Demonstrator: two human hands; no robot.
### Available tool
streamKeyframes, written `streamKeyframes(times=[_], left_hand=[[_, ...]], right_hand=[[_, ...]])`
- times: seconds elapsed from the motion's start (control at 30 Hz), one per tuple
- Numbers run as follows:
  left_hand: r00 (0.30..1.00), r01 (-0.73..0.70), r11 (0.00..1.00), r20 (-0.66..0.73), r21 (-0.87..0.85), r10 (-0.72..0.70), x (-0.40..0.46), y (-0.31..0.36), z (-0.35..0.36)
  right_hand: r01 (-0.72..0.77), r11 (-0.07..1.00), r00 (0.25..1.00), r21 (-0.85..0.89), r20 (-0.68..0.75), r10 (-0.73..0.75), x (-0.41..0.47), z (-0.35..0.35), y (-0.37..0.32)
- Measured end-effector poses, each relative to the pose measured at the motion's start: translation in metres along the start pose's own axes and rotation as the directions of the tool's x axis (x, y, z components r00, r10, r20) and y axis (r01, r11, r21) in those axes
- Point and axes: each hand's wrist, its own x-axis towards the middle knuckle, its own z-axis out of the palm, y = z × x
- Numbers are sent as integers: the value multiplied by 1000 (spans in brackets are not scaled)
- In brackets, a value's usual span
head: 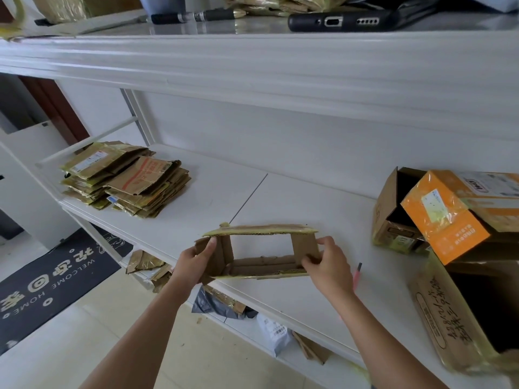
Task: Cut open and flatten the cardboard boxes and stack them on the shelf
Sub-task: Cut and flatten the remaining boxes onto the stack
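A small brown cardboard box (261, 265), open at top and bottom so the shelf shows through it, stands on the white shelf (280, 197) near its front edge. My left hand (196, 262) grips the box's left end flap, thumb on top. My right hand (325, 262) pinches the right end wall. A pile of flattened boxes (126, 178) lies at the shelf's far left. A red-handled cutter (357, 275) lies on the shelf just right of my right hand.
Uncut boxes crowd the right: an orange one (449, 211), a brown one (393, 211) behind it, a large open one (463, 313) in front. A phone (342, 22) and pen (196, 16) lie on the upper shelf. Scraps (222, 304) fill the lower shelf; a doormat (53, 279) covers the floor.
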Motion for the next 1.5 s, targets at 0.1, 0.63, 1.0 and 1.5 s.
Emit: streamKeyframes(times=[0.1, 0.63, 1.0, 1.5], left_hand=[[999, -41, 997, 23, 63, 39, -4, 2, 4], [945, 318, 756, 252, -572, -208, 15, -12, -23], [856, 418, 793, -101, -443, -507, 19, -99, -3], [959, 277, 910, -148, 308, -242, 41, -95, 3]], right_hand=[[-71, 993, 997, -94, 1, 71, -1, -2, -5], [280, 956, 927, -89, 284, -245, 11, -33, 1], [305, 870, 752, -388, 659, 31, -23, 34, 34], [334, 806, 802, -488, 597, 28, -34, 81, 52]])
